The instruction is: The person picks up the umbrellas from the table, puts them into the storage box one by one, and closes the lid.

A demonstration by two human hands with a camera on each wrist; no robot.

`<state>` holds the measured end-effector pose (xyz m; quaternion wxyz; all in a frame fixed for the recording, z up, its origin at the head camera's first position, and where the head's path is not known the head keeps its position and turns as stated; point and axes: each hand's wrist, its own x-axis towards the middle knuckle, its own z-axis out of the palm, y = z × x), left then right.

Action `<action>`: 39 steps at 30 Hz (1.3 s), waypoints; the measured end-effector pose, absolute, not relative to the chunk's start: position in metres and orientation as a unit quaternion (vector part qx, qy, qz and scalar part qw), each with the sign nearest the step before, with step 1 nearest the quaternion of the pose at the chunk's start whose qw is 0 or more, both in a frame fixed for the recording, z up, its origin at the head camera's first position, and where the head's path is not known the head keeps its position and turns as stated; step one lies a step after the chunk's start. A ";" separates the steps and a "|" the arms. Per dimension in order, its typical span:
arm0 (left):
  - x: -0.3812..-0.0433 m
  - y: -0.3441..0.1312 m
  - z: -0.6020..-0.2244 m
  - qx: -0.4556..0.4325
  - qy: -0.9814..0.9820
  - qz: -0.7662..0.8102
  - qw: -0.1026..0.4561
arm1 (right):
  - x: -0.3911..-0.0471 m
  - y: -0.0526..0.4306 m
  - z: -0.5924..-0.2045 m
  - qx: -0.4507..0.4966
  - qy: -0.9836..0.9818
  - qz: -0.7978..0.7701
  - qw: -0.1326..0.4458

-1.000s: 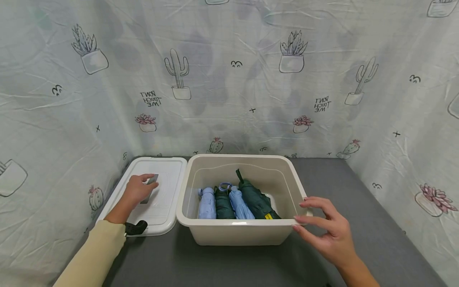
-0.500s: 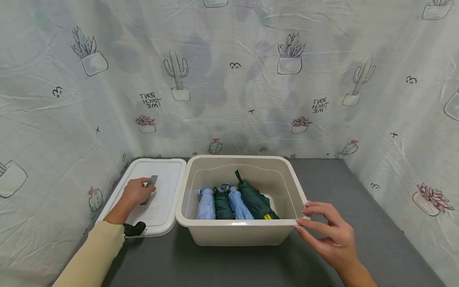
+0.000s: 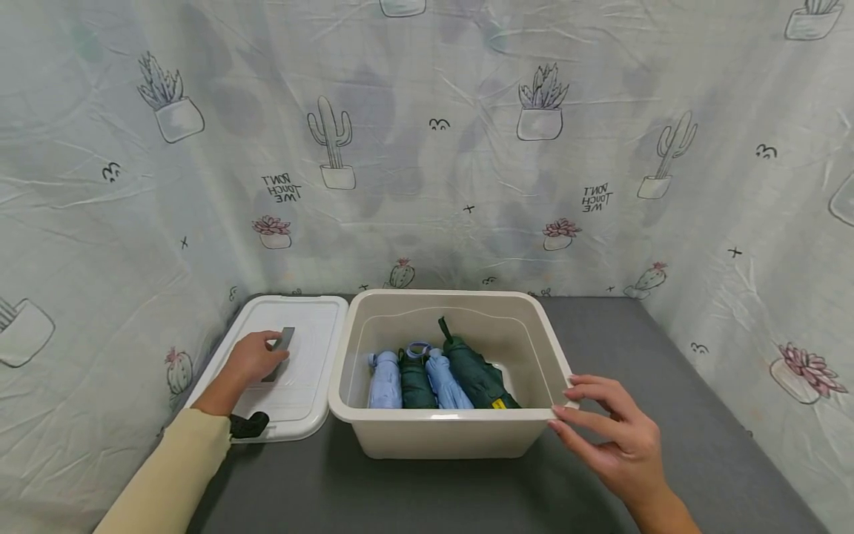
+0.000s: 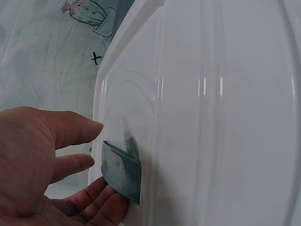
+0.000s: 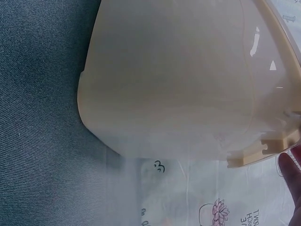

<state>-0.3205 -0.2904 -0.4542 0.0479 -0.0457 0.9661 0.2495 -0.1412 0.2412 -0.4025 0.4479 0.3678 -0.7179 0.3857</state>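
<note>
A beige storage box (image 3: 443,437) holds several folded umbrellas: a pale blue umbrella (image 3: 385,382), a dark green umbrella (image 3: 417,384), another blue umbrella (image 3: 448,382) and a larger dark green umbrella (image 3: 480,374) leaning right. My right hand (image 3: 617,437) grips the box's near right rim corner, thumb below it and fingertips on it. The white lid (image 3: 310,393) lies flat left of the box. My left hand (image 3: 255,357) is at a grey-green strip (image 4: 123,174) on the lid. Its lower fingers touch the strip; thumb and forefinger stand apart from it in the left wrist view.
A dark grey tabletop (image 3: 440,497) bears the box and lid, which lie edge to edge. A curtain (image 3: 400,148) printed with cacti encloses the back and both sides. A black strap (image 3: 250,425) sits at my left wrist.
Both hands stay nearly in place. The left fingers have drawn slightly back from the strip's upper end, so more of it shows. Box, umbrellas and lid have not moved.
</note>
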 end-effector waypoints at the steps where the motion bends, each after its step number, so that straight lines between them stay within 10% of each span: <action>1: -0.321 -0.291 -0.453 -0.047 0.966 0.248 0.052 | -0.141 0.241 -0.403 0.369 -0.716 0.390 0.446; 39: -0.327 -0.301 -0.455 -0.026 0.968 0.243 0.049 | -0.147 0.251 -0.413 0.414 -0.688 0.429 0.414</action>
